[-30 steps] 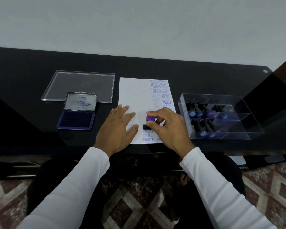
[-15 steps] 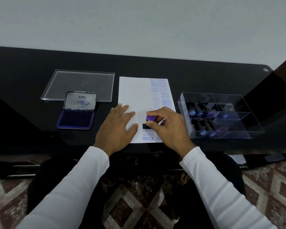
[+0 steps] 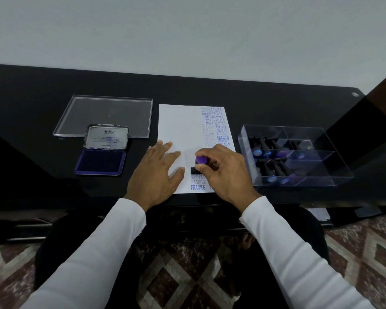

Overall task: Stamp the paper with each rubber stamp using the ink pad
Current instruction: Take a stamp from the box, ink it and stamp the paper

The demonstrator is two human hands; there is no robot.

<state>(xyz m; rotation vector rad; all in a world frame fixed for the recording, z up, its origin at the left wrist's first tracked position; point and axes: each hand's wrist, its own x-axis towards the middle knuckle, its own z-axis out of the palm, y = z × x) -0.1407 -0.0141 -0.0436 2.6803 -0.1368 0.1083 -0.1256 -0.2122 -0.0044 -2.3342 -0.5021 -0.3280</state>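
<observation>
Pressing stamp upright onto paper near tabletop's front edge, right hand fingers pinching it; left hand flat on paper; ink pad lying left, nearer left hand.

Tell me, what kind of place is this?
Probably a desk at home or in a small office: a glossy black table against a plain wall, patterned floor tiles beneath, and paper.

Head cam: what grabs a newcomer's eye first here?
The right hand pressing a purple-topped stamp onto the near part of the white paper, beside the left hand lying flat on the sheet. Then the open blue ink pad at left and the clear box of stamps at right.
</observation>
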